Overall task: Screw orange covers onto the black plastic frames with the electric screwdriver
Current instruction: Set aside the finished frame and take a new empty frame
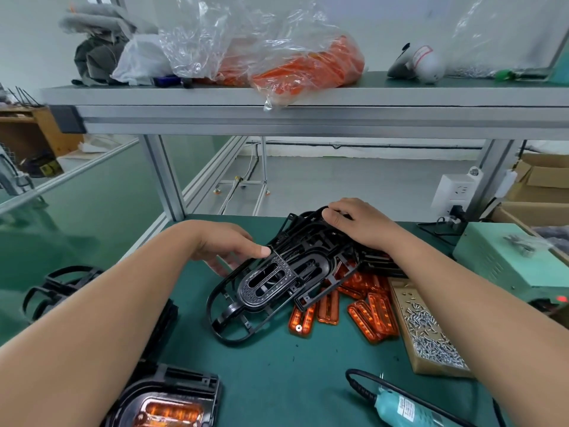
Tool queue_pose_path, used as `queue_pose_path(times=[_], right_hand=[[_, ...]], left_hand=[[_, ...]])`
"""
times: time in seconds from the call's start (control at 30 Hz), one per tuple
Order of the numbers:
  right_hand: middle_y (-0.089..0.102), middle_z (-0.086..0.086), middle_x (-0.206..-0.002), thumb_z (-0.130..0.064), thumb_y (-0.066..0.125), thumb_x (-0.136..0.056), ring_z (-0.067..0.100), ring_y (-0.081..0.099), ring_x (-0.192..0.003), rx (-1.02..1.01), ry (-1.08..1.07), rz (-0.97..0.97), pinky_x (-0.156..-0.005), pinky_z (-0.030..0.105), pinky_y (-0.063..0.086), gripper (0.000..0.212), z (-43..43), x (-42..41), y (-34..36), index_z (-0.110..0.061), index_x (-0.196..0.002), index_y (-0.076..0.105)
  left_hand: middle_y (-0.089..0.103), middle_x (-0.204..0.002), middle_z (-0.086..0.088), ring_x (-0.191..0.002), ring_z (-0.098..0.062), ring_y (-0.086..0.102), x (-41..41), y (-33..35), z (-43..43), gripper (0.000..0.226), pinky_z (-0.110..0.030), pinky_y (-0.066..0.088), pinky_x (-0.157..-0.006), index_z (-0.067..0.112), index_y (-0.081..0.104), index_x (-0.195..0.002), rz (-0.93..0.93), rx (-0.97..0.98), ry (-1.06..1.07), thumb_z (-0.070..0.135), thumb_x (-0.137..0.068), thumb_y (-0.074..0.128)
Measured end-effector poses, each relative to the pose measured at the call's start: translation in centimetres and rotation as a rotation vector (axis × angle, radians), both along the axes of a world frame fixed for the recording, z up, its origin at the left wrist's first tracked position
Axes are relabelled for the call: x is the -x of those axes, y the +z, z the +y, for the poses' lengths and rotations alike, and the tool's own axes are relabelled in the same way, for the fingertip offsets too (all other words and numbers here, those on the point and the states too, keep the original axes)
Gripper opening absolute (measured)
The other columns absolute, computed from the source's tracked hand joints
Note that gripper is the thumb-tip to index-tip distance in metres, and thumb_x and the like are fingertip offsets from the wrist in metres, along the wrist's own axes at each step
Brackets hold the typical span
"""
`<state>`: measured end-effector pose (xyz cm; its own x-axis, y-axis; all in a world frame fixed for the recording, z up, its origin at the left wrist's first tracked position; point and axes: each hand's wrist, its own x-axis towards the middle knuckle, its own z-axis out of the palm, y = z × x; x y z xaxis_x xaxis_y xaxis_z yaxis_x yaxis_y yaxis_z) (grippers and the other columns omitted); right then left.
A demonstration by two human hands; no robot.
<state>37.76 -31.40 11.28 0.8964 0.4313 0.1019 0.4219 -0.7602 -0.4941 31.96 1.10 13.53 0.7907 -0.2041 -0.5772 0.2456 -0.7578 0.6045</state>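
A stack of black frames is heaped toward the far edge of the tabletop. The top frame is tilted off it toward the middle. This frame is pinched by the left hand, with the thumb on its upper rim and the fingers tucked beneath. The far end of the stack is gripped by the right hand, its fingers curled over the rim.

The frames are interlocked, so a second one could be dragged along if the top frame is lifted before it is freed. The thin ribs could be bent if it is pulled at an angle. The loose orange covers lie partly under the stack toward the right edge and could be scraped or swept aside by a sliding frame. The open screw tray sits just beside them and could be knocked, scattering its screws. The electric screwdriver lies untouched at the near edge, with its cable where a forearm might catch it.
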Motion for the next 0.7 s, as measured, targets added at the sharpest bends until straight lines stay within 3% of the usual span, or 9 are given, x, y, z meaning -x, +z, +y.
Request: queue_pose_path(times=[0.07,0.2,0.37,0.43,0.57,0.7], right_hand=[[0.062,0.002,-0.141,-0.103,0.021,-0.077,0.022,0.053,-0.132,-0.035,-0.02,-0.022,-0.103,0.04,0.042,0.111,-0.8,0.4,0.4,-0.023,-0.141,0.063],[0.059,-0.002,-0.148,-0.088,0.033,-0.088,0.016,0.051,-0.137,-0.091,-0.1,-0.088,-0.106,0.034,0.037,0.087,-2.9,2.2,1.4,-0.025,-0.14,0.064],[0.062,-0.015,-0.115,-0.068,0.05,-0.1,0.0,0.059,-0.1,-0.024,-0.151,-0.197,-0.089,0.031,0.048,0.041,-5.1,6.8,2.8,-0.037,-0.117,0.069],[0.061,-0.019,-0.105,-0.063,0.054,-0.1,-0.005,0.057,-0.094,0.011,-0.158,-0.219,-0.079,0.024,0.045,0.028,-5.9,9.4,3.2,-0.04,-0.108,0.068],[0.068,-0.023,-0.088,-0.055,0.059,-0.096,-0.005,0.061,-0.085,0.036,-0.154,-0.185,-0.068,0.025,0.041,0.015,-7.5,15.7,3.8,-0.041,-0.096,0.066],[0.067,-0.026,-0.088,-0.045,0.06,-0.099,-0.001,0.062,-0.08,0.038,-0.187,-0.174,-0.062,0.03,0.041,0.012,-9.3,22.1,4.3,-0.042,-0.088,0.063]], left_hand=[[0.062,-0.133,-0.006,-0.117,-0.026,0.067,0.3,0.0,0.6,0.092,-0.047,0.061,-0.094,0.013,0.052,-0.142,-0.002,-0.039,-0.003,0.063,-0.071,0.083],[0.068,-0.12,-0.013,-0.107,-0.029,0.071,1.2,-0.1,1.4,0.074,-0.046,0.064,-0.088,0.01,0.064,-0.12,0.008,-0.117,-0.01,0.058,-0.067,0.086],[0.072,-0.109,-0.009,-0.096,-0.025,0.072,2.3,-0.8,1.9,0.067,-0.041,0.066,-0.081,0.013,0.067,-0.113,-0.016,-0.142,-0.003,0.053,-0.063,0.087],[0.073,-0.111,-0.011,-0.099,-0.026,0.073,2.7,-1.0,2.0,0.064,-0.041,0.065,-0.081,0.012,0.068,-0.114,-0.028,-0.155,0.017,0.051,-0.067,0.087],[0.074,-0.115,-0.014,-0.1,-0.029,0.072,3.4,-1.3,2.3,0.052,-0.044,0.064,-0.085,0.013,0.068,-0.113,-0.046,-0.143,0.041,0.046,-0.078,0.086],[0.079,-0.105,-0.01,-0.095,-0.025,0.075,4.3,-1.3,2.5,0.062,-0.041,0.063,-0.08,0.012,0.071,-0.108,-0.056,-0.094,0.026,0.055,-0.066,0.085]])
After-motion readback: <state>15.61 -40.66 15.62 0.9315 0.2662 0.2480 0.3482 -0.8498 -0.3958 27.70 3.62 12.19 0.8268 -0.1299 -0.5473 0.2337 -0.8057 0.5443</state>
